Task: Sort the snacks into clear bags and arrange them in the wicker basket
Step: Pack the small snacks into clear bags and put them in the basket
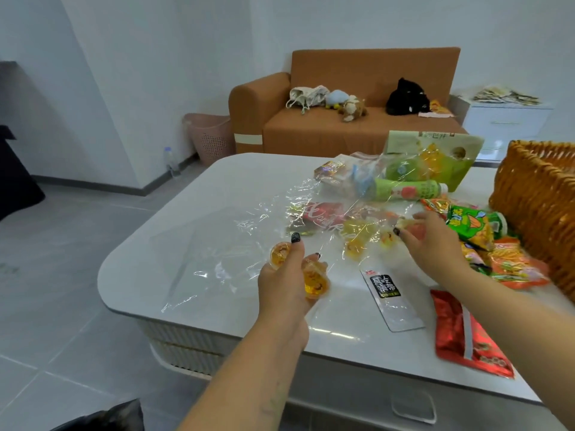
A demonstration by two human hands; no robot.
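2 orange jelly cups [314,279] sit in my left hand [287,283], fingers curled round them above the near part of the white table [199,194]. My right hand [431,241] reaches into the snack pile, fingers curled on a reddish jelly cup [415,229]. I see a clear bag [236,244] lying crumpled and flat between my hands. At the table's right edge stands the wicker basket [535,194], just beside loose snack packets [473,227].

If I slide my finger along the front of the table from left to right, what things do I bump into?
Left hand holding jelly cups → black-and-white packet → red packet.
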